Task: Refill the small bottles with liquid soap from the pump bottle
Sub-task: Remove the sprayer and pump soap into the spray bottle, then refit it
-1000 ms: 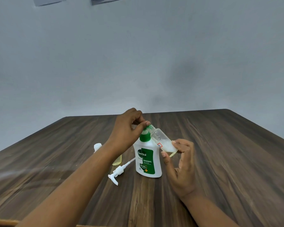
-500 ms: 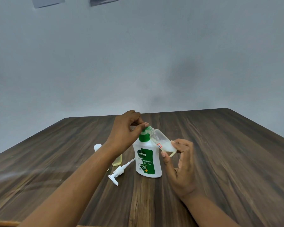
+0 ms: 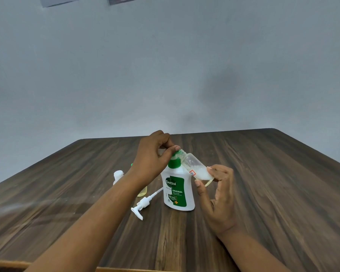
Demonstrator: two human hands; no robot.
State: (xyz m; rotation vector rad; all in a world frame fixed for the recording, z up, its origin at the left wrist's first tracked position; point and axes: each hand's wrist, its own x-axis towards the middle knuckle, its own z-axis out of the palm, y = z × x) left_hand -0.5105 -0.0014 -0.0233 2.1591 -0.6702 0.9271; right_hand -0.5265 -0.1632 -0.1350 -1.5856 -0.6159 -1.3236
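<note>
A white soap bottle point(image 3: 178, 191) with a green label and green neck stands upright on the wooden table point(image 3: 263, 193); its pump is off. My right hand point(image 3: 217, 195) holds a small clear bottle point(image 3: 196, 168) by its base, tilted with its mouth up and to the left beside the soap bottle's neck. It has whitish liquid at its lower end. My left hand point(image 3: 152, 156) pinches at that small bottle's mouth, thumb and fingers closed on its top. What the fingers grip is hidden.
The white pump head point(image 3: 142, 205) with its tube lies on the table left of the soap bottle. Behind my left forearm stand a small white-capped bottle point(image 3: 118, 176) and a small bottle with yellowish liquid point(image 3: 142, 191), partly hidden. A grey wall rises behind the table.
Almost nothing has moved: both hands keep the same hold, with only a slight shift of the left fingers at the small bottle's mouth.
</note>
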